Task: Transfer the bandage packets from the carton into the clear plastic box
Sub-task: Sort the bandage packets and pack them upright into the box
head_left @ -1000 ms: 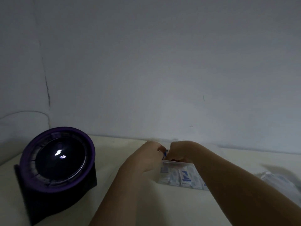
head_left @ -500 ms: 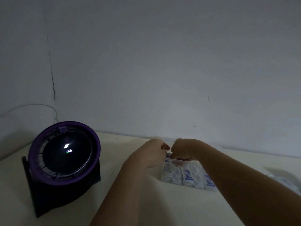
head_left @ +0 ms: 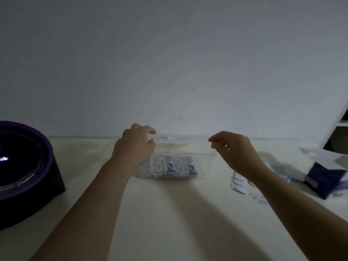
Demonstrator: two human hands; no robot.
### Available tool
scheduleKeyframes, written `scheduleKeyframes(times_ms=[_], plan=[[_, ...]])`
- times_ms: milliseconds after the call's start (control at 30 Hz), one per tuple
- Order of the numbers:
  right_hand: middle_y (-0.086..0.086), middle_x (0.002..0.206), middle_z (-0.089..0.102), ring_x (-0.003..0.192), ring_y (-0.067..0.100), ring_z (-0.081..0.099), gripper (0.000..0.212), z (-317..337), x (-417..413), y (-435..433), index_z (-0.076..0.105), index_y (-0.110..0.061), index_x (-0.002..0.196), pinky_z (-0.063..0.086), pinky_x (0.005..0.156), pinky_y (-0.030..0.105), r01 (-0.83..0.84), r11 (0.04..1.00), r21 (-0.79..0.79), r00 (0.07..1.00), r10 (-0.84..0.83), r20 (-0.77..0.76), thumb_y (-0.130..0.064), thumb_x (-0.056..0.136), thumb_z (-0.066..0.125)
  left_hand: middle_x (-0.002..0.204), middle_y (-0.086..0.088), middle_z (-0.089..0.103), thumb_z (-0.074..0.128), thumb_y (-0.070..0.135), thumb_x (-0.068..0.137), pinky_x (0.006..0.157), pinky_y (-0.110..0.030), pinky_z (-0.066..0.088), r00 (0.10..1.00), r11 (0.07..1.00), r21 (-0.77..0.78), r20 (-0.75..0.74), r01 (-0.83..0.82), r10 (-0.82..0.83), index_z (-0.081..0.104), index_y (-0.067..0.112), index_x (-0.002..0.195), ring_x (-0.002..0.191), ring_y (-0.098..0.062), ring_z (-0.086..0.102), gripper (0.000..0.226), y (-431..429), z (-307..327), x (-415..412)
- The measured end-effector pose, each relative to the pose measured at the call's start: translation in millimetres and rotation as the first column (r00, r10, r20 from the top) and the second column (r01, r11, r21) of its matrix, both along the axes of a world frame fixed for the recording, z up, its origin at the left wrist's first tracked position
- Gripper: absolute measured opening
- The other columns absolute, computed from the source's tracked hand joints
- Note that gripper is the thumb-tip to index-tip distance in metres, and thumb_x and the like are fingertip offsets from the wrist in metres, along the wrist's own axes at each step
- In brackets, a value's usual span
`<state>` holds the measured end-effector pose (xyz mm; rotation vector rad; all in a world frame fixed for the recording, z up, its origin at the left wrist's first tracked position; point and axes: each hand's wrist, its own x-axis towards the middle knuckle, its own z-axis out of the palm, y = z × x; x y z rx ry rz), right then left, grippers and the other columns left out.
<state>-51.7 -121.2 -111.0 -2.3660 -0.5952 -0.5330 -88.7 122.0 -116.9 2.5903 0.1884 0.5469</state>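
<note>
The clear plastic box stands on the table at centre, with several blue-and-white bandage packets upright in its left part. Its transparent lid is raised at the back, near the wall. My left hand pinches the lid's left end between thumb and forefinger. My right hand holds the lid's right end with curled fingertips. The dark blue and white carton lies open at the far right. More loose packets lie on the table, partly under my right forearm.
A round purple and black device stands at the left edge of the cream table. A white shelf unit rises at the far right behind the carton. The grey wall runs close behind the box.
My hands were together at the middle of the box's back edge; now they are apart, one at each end of the lid. The view has swung right, bringing the carton in.
</note>
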Motion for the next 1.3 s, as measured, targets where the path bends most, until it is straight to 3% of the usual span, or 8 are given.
scheduleKeyframes(times_ms=[200,300,500,700,800,967,1167,1300], plan=[[0.005,0.111,0.066,0.095,0.018,0.056,0.022,-48.6,15.8,-112.4,0.067,-0.017,0.110,0.043,0.083,0.027,0.308,0.948,-0.086,0.948,-0.313,-0.058,-0.015,0.089,0.059,0.119,0.006,0.058,0.051,0.018,0.093,0.083,-0.031,0.044,0.932,0.993,0.089,0.347,0.077,-0.103,0.060,0.024,0.115,0.105,-0.015,0.056,0.024,-62.7,3.6,-22.0],[0.005,0.132,0.052,0.118,0.028,0.045,0.042,-69.8,21.0,-132.3,0.053,-0.024,0.129,0.038,0.098,0.038,0.296,0.913,-0.281,0.934,-0.338,-0.115,-0.031,0.088,0.059,0.105,0.010,0.062,0.054,0.016,0.090,0.077,-0.029,0.045,0.904,0.980,0.134,0.384,0.147,-0.188,0.065,0.024,0.104,0.096,-0.013,0.059,0.019,-87.5,-8.1,-29.4],[0.003,0.127,0.052,0.113,0.030,0.045,0.042,-87.4,14.6,-142.7,0.054,-0.031,0.122,0.035,0.093,0.036,0.347,0.850,-0.398,0.922,-0.387,-0.022,-0.045,0.082,0.055,0.089,0.013,0.064,0.053,0.021,0.082,0.066,-0.034,0.054,0.876,0.918,0.250,0.301,0.308,-0.376,0.066,0.028,0.090,0.082,-0.014,0.065,0.017,-129.3,-45.8,-29.5],[0.000,0.123,0.057,0.110,0.023,0.048,0.032,-73.1,-3.4,-152.8,0.066,-0.027,0.115,0.038,0.094,0.036,0.248,0.951,-0.184,0.968,-0.249,0.015,-0.033,0.083,0.067,0.089,0.018,0.063,0.051,0.023,0.084,0.066,-0.027,0.054,0.875,0.896,0.244,0.229,0.372,-0.426,0.065,0.031,0.092,0.081,-0.007,0.064,0.018,-135.9,-77.2,-39.8],[-0.004,0.110,0.065,0.097,0.014,0.058,0.020,-64.2,-21.0,-155.8,0.072,-0.025,0.101,0.048,0.086,0.033,0.048,0.954,-0.295,0.983,-0.098,-0.157,-0.035,0.086,0.064,0.090,0.020,0.064,0.054,0.023,0.084,0.067,-0.023,0.051,0.882,0.900,0.227,0.215,0.373,-0.419,0.065,0.032,0.091,0.087,-0.005,0.064,0.016,-133.9,-83.7,-43.4],[0.000,0.118,0.057,0.113,0.021,0.051,0.029,-66.6,-44.9,-138.7,0.066,-0.018,0.104,0.045,0.094,0.040,-0.074,0.815,-0.575,0.938,-0.138,-0.318,-0.033,0.090,0.046,0.095,0.021,0.062,0.059,0.018,0.088,0.071,-0.022,0.049,0.886,0.901,0.181,0.183,0.395,-0.425,0.065,0.032,0.095,0.088,-0.001,0.061,0.017,-131.6,-87.5,-42.4],[-0.001,0.118,0.058,0.107,0.018,0.052,0.028,-63.5,-86.4,-87.9,0.064,-0.027,0.118,0.044,0.089,0.030,-0.137,0.856,-0.499,0.963,-0.002,-0.268,-0.024,0.095,0.048,0.090,0.024,0.056,0.054,0.018,0.089,0.070,-0.022,0.045,0.903,0.917,0.138,0.171,0.374,-0.394,0.064,0.031,0.097,0.084,-0.001,0.057,0.018,-123.7,-84.0,-37.5],[0.000,0.113,0.062,0.088,0.012,0.054,0.043,-45.0,-86.0,-62.8,0.059,-0.020,0.124,0.040,0.075,0.022,-0.226,0.845,-0.485,0.884,-0.032,-0.467,-0.024,0.083,0.069,0.091,0.022,0.058,0.054,0.018,0.089,0.076,-0.025,0.047,0.931,0.940,0.050,0.130,0.339,-0.342,0.064,0.032,0.096,0.084,-0.002,0.057,0.019,-119.0,-87.0,-39.6]])
